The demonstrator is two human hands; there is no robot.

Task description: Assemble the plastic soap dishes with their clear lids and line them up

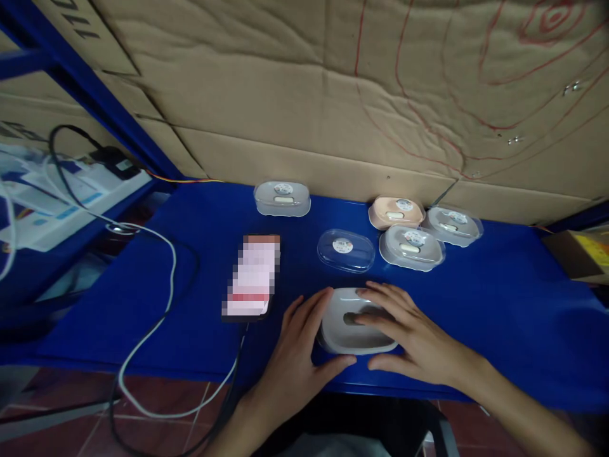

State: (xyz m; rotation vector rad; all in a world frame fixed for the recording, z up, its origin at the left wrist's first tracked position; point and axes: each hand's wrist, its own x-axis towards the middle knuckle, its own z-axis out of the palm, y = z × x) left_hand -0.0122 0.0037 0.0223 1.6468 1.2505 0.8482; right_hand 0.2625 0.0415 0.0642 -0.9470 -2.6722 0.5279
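On the blue table in front of me rests a pale grey oval soap dish (340,336) with a dark oval opening in its floor. Around its left end lies my left hand (299,346), fingers stretched along the side and thumb apart in front. My right hand (412,336) is spread over the right end, with one finger reaching inside the dish and the thumb in front of it. Just behind stands a clear oval lid (346,251) bearing a round label. Neither hand is visibly closed round the dish.
Lidded oval dishes stand at the back: grey (282,199), peach (396,212), grey (453,226) and grey (412,247). A phone (252,276) with a blurred screen lies left. White and black cables (172,273) cross the left side. A cardboard wall (266,95) rises behind.
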